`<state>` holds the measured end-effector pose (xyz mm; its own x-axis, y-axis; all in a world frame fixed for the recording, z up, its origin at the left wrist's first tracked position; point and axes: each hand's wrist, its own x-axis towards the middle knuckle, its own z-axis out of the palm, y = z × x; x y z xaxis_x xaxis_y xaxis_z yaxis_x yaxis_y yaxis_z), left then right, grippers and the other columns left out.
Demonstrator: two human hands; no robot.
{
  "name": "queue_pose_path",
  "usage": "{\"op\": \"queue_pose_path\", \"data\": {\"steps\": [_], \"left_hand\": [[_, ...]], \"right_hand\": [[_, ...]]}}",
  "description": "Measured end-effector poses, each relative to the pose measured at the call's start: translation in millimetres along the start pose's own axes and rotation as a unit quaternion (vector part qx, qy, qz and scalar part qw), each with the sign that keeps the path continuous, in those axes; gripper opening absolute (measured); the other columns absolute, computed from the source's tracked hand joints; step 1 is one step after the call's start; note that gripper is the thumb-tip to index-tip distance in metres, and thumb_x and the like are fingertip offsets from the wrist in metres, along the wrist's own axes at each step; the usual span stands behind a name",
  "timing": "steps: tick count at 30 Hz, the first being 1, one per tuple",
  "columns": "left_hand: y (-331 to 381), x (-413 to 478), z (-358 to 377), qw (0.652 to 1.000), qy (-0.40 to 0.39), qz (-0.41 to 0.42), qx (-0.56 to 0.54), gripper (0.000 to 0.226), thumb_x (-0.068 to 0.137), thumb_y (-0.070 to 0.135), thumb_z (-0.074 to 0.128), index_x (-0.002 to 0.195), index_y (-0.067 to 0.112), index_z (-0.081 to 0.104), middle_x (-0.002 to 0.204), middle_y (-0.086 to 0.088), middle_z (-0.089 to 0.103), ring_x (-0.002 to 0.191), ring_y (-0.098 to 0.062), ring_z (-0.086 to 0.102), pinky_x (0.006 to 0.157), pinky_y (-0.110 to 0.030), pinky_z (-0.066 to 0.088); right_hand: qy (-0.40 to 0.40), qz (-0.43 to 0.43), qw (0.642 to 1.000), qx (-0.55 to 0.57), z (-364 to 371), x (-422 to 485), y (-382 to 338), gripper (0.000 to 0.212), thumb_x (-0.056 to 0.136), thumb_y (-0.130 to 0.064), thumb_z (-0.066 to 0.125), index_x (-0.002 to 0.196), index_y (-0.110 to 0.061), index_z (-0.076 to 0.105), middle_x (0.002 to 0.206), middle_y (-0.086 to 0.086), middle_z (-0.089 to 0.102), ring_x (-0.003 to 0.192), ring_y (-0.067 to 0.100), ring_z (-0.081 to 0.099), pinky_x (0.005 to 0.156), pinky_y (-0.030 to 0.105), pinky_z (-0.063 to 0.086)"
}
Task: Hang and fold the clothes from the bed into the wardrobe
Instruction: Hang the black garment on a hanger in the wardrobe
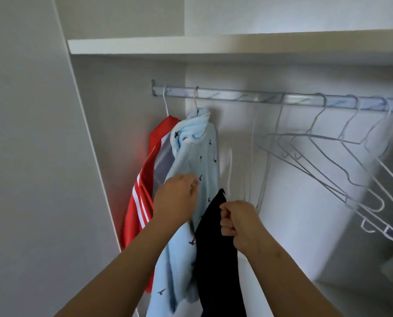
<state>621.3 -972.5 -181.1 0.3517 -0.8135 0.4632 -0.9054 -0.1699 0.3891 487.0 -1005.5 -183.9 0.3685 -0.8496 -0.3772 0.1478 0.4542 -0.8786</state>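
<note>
A light blue garment (197, 156) with small dark bird prints hangs from a hanger on the wardrobe rail (236, 97). My left hand (176, 199) pinches its fabric at mid height. A dark navy garment (216, 259) hangs in front of it, and my right hand (236, 221) grips its upper edge with curled fingers. A red jacket (140, 202) with white stripes hangs on the leftmost hanger, partly hidden behind the blue garment.
Several bare white wire hangers (342, 152) hang on the rail's right half, some blurred. A white shelf (191, 45) runs above the rail. The wardrobe's side wall (30, 156) stands close on the left.
</note>
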Motion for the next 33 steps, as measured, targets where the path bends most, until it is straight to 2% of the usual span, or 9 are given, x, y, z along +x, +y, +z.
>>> {"op": "queue_pose_path", "data": {"steps": [5, 10, 13, 17, 22, 25, 28, 31, 33], "left_hand": [[-18, 40, -2, 0.998, -0.01, 0.051, -0.024, 0.037, 0.084, -0.006, 0.043, 0.104, 0.016, 0.065, 0.116, -0.001, 0.056, 0.105, -0.023, 0.051, 0.084, -0.04, 0.047], [-26, 83, -1, 0.995, 0.008, 0.092, -0.044, 0.036, 0.081, -0.008, 0.047, 0.097, 0.016, 0.068, 0.116, -0.001, 0.056, 0.105, -0.024, 0.05, 0.083, -0.041, 0.046], [-28, 107, 3, 0.993, 0.007, 0.105, -0.053, 0.034, 0.081, -0.007, 0.049, 0.098, 0.015, 0.069, 0.119, -0.004, 0.055, 0.11, -0.025, 0.049, 0.087, -0.039, 0.045], [-40, 129, 17, 0.995, -0.018, 0.065, -0.074, 0.035, 0.088, 0.005, 0.049, 0.119, 0.019, 0.059, 0.134, -0.006, 0.042, 0.12, -0.027, 0.044, 0.099, -0.04, 0.042], [-56, 131, 21, 0.992, -0.095, 0.028, -0.078, 0.041, 0.098, 0.02, 0.035, 0.138, 0.03, 0.04, 0.15, 0.0, 0.025, 0.128, -0.026, 0.041, 0.102, -0.033, 0.038], [-64, 136, 26, 0.99, -0.123, 0.003, -0.074, 0.038, 0.096, 0.018, 0.037, 0.131, 0.029, 0.048, 0.14, -0.004, 0.042, 0.118, -0.025, 0.051, 0.093, -0.033, 0.043], [-68, 138, 28, 0.981, -0.147, -0.026, -0.127, 0.027, 0.09, 0.011, 0.044, 0.104, 0.021, 0.065, 0.116, -0.003, 0.063, 0.106, -0.021, 0.059, 0.083, -0.027, 0.043], [-74, 139, 29, 0.97, -0.144, -0.025, -0.196, 0.024, 0.088, 0.008, 0.049, 0.092, 0.019, 0.069, 0.107, 0.003, 0.068, 0.103, -0.013, 0.06, 0.082, -0.02, 0.043], [-78, 139, 31, 0.962, -0.138, -0.021, -0.235, 0.022, 0.088, 0.007, 0.051, 0.085, 0.022, 0.069, 0.096, 0.009, 0.067, 0.095, -0.007, 0.06, 0.072, -0.008, 0.04]], "right_hand": [[0.026, -0.021, 0.998, 0.048, 27, 21, -26, 0.036, 0.09, 0.009, 0.035, 0.059, -0.01, 0.038, 0.056, 0.005, 0.031, 0.022, 0.004, 0.023, 0.026, 0.011, 0.014], [0.016, -0.058, 0.994, 0.093, 52, 33, -64, 0.04, 0.092, 0.008, 0.033, 0.057, -0.012, 0.036, 0.032, -0.003, 0.03, 0.02, 0.003, 0.021, 0.025, 0.009, 0.011], [0.002, -0.086, 0.99, 0.114, 65, 43, -90, 0.041, 0.093, 0.006, 0.032, 0.057, -0.013, 0.033, 0.031, -0.004, 0.028, 0.02, 0.003, 0.019, 0.023, 0.011, 0.011], [-0.027, -0.101, 0.988, 0.117, 85, 64, -118, 0.04, 0.096, 0.002, 0.028, 0.059, -0.012, 0.033, 0.034, -0.004, 0.028, 0.02, 0.003, 0.02, 0.021, 0.012, 0.011], [-0.044, -0.122, 0.982, 0.139, 101, 92, -146, 0.042, 0.096, 0.003, 0.025, 0.058, -0.014, 0.03, 0.031, -0.005, 0.027, 0.019, 0.002, 0.02, 0.021, 0.012, 0.012], [-0.036, -0.122, 0.981, 0.148, 105, 112, -157, 0.041, 0.093, 0.006, 0.021, 0.06, -0.017, 0.028, 0.031, -0.004, 0.027, 0.02, 0.003, 0.02, 0.022, 0.013, 0.012], [-0.028, -0.098, 0.984, 0.148, 105, 132, -154, 0.042, 0.092, 0.008, 0.017, 0.06, -0.018, 0.026, 0.031, -0.004, 0.025, 0.02, 0.004, 0.02, 0.022, 0.014, 0.012], [0.002, -0.067, 0.988, 0.138, 100, 150, -137, 0.04, 0.094, 0.005, 0.022, 0.06, -0.016, 0.029, 0.031, -0.004, 0.026, 0.02, 0.004, 0.02, 0.022, 0.014, 0.011], [0.019, -0.062, 0.989, 0.135, 96, 157, -129, 0.039, 0.095, 0.004, 0.025, 0.061, -0.015, 0.03, 0.03, -0.005, 0.026, 0.02, 0.004, 0.02, 0.022, 0.013, 0.011]]}}
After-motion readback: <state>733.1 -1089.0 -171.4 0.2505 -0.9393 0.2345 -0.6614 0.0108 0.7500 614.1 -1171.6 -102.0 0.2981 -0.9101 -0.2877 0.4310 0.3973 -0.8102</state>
